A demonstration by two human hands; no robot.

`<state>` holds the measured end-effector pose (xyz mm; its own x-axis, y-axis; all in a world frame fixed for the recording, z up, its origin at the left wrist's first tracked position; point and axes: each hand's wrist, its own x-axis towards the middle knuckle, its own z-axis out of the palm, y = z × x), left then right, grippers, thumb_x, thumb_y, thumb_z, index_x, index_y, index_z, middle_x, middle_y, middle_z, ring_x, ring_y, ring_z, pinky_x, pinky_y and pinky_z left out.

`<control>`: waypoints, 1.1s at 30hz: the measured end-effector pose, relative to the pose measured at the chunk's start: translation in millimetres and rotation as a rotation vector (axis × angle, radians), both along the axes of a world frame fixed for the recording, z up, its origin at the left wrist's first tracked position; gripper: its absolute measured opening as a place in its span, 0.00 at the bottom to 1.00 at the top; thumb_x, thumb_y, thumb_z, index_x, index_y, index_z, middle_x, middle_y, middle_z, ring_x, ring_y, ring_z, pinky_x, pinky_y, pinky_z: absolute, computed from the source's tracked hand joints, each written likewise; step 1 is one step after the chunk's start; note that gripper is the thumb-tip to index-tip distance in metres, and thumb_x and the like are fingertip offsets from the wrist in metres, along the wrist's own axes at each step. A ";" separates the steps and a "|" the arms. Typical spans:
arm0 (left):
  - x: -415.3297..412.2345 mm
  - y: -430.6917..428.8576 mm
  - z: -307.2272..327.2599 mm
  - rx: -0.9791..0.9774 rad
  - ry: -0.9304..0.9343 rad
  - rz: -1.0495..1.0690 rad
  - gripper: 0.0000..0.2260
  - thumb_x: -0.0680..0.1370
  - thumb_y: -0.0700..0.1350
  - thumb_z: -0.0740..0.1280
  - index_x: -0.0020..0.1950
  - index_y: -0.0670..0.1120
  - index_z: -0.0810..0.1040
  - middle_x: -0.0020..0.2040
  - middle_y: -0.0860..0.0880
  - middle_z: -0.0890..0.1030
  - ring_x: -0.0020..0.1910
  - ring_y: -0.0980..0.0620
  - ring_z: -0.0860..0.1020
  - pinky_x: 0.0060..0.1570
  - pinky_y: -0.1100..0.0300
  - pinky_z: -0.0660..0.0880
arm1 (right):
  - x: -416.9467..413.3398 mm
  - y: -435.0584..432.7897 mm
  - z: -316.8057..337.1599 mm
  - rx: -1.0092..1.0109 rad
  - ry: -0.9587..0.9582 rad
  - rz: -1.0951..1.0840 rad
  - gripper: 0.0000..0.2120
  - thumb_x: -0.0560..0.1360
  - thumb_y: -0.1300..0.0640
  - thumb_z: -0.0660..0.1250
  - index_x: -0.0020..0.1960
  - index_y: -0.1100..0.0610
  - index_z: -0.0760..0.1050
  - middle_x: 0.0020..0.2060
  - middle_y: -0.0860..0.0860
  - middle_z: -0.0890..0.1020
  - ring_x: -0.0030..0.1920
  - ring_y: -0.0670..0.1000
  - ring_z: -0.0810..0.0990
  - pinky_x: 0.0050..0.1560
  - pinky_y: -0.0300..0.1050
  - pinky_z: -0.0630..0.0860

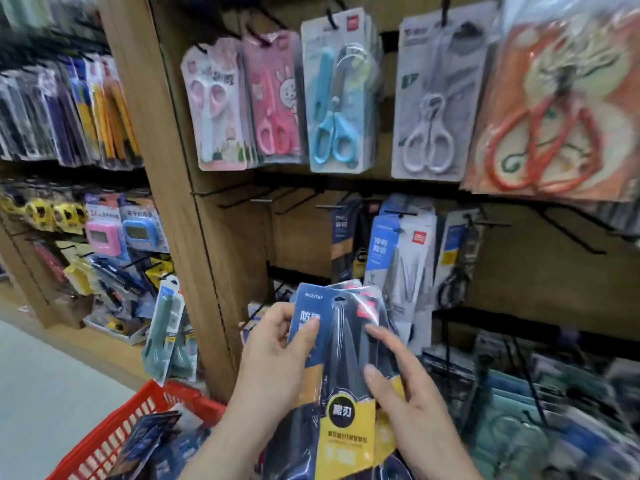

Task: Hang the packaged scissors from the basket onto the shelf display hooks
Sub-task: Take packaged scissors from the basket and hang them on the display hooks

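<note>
Holding a stack of packaged scissors (341,344): my left hand (273,358) grips it, right hand (408,407) rests on it, fingers straight. The basket (114,431) at 7 o'clock holds more; bare hooks (263,200) at 11 o'clock, this stack unhung.

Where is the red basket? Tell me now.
In the head view the basket is at the bottom left, just left of the left hand that holds the packs, below the wooden shelf post.
</note>
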<state>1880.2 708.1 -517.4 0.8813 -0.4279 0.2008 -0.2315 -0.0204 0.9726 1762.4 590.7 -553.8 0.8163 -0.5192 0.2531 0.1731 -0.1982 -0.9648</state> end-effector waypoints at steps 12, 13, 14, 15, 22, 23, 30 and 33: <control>-4.3 -51.8 11.8 -0.121 0.063 -0.154 0.22 0.81 0.33 0.64 0.62 0.61 0.72 0.49 0.51 0.86 0.48 0.49 0.85 0.50 0.45 0.82 | -30.3 -36.2 5.1 -0.053 0.064 -0.302 0.12 0.70 0.50 0.74 0.52 0.40 0.80 0.50 0.42 0.84 0.51 0.46 0.82 0.56 0.47 0.77; -1.2 -50.3 16.3 -0.123 0.050 -0.157 0.22 0.80 0.33 0.64 0.63 0.60 0.72 0.48 0.50 0.86 0.48 0.49 0.85 0.50 0.45 0.82 | -25.3 -36.6 3.9 -0.061 0.073 -0.324 0.12 0.70 0.51 0.75 0.52 0.41 0.79 0.48 0.45 0.84 0.49 0.49 0.83 0.56 0.51 0.78; 3.5 -47.7 21.0 -0.130 0.044 -0.160 0.22 0.80 0.32 0.64 0.64 0.58 0.72 0.48 0.48 0.87 0.47 0.47 0.85 0.50 0.44 0.82 | -19.6 -37.0 3.0 -0.075 0.075 -0.354 0.13 0.71 0.52 0.75 0.53 0.41 0.79 0.47 0.46 0.84 0.48 0.50 0.83 0.56 0.54 0.78; 9.1 -43.9 26.5 -0.140 0.047 -0.168 0.22 0.80 0.31 0.64 0.65 0.56 0.73 0.47 0.47 0.87 0.47 0.45 0.85 0.50 0.43 0.81 | -13.4 -37.4 2.8 -0.087 0.069 -0.388 0.13 0.72 0.52 0.75 0.53 0.41 0.78 0.45 0.46 0.84 0.46 0.50 0.82 0.54 0.54 0.78; 59.4 -30.6 47.0 -0.179 0.090 -0.084 0.20 0.79 0.30 0.64 0.67 0.50 0.74 0.46 0.44 0.87 0.45 0.43 0.86 0.47 0.48 0.82 | 11.1 -42.8 -1.0 -0.163 0.027 -0.480 0.13 0.73 0.54 0.74 0.51 0.39 0.75 0.38 0.46 0.79 0.39 0.48 0.75 0.46 0.48 0.71; 63.7 -35.0 49.0 -0.190 0.087 -0.080 0.20 0.79 0.30 0.64 0.67 0.49 0.75 0.47 0.44 0.87 0.46 0.42 0.85 0.48 0.47 0.82 | 13.2 -42.4 -2.8 -0.168 0.026 -0.474 0.13 0.73 0.54 0.74 0.50 0.40 0.75 0.38 0.46 0.79 0.38 0.47 0.74 0.45 0.47 0.71; 93.5 -75.1 54.2 -0.194 0.007 -0.050 0.17 0.79 0.30 0.64 0.63 0.47 0.79 0.50 0.47 0.87 0.47 0.49 0.85 0.46 0.53 0.81 | 17.6 -41.2 -9.7 -0.204 0.013 -0.430 0.12 0.75 0.57 0.71 0.47 0.39 0.75 0.45 0.45 0.80 0.44 0.45 0.79 0.48 0.43 0.73; 100.7 -80.3 50.2 -0.144 -0.028 -0.022 0.17 0.80 0.32 0.64 0.62 0.50 0.79 0.52 0.48 0.86 0.50 0.49 0.85 0.51 0.50 0.82 | 14.0 -44.7 -8.9 -0.215 -0.007 -0.406 0.12 0.76 0.59 0.70 0.46 0.40 0.76 0.43 0.47 0.79 0.47 0.43 0.78 0.47 0.29 0.69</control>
<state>1980.9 627.8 -467.2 0.8653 -0.4116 0.2861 -0.2578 0.1239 0.9582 1776.4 546.0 -562.7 0.5554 -0.7318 0.3950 0.0469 -0.4466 -0.8935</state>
